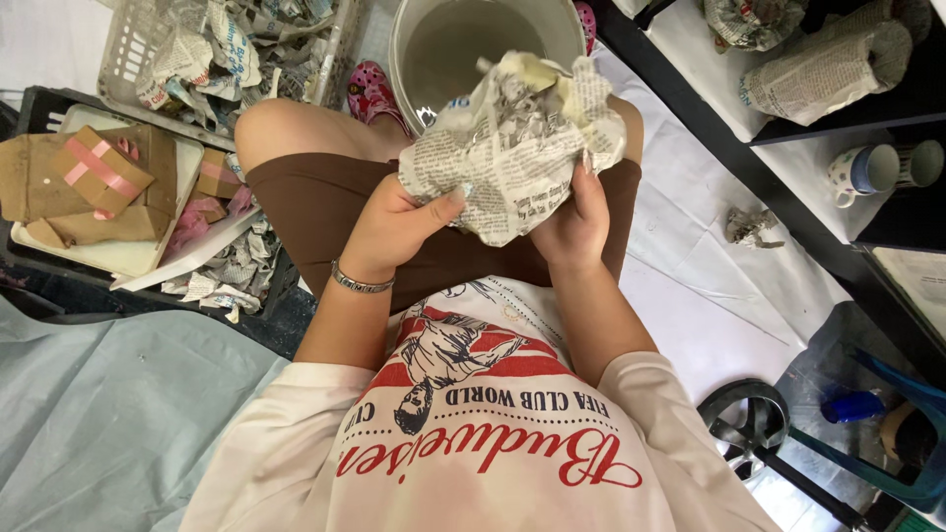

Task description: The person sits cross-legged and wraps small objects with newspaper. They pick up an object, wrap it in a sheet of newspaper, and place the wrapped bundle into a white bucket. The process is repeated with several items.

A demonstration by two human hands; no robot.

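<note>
I see both hands holding one crumpled newspaper bundle (512, 148) over the lap. The left hand (394, 222) is closed on the bundle's left side, with the thumb pressed on top of the paper. The right hand (574, 219) is closed on the bundle's right side, with its fingers curled up around the edge. I cannot tell what is inside the paper. A silver bracelet (361, 283) sits on the left wrist.

Just past the bundle, by the knees, stands a big grey bucket (443, 44). The top of the bundle covers part of its rim. Pink shoes (370, 89) show beside the bucket.

On the left lies a tray (118, 258) with brown cardboard pieces (99, 177) stuck with pink tape. Above it is a white basket (138, 84) full of torn newspaper scraps (212, 44).

On the right is a dark shelf (838, 133). On it rest wrapped newspaper parcels (828, 64) and two mugs (872, 169) lying on their sides. A small paper ball (751, 227) lies on the white floor cover (690, 296), well apart from the hands.
</note>
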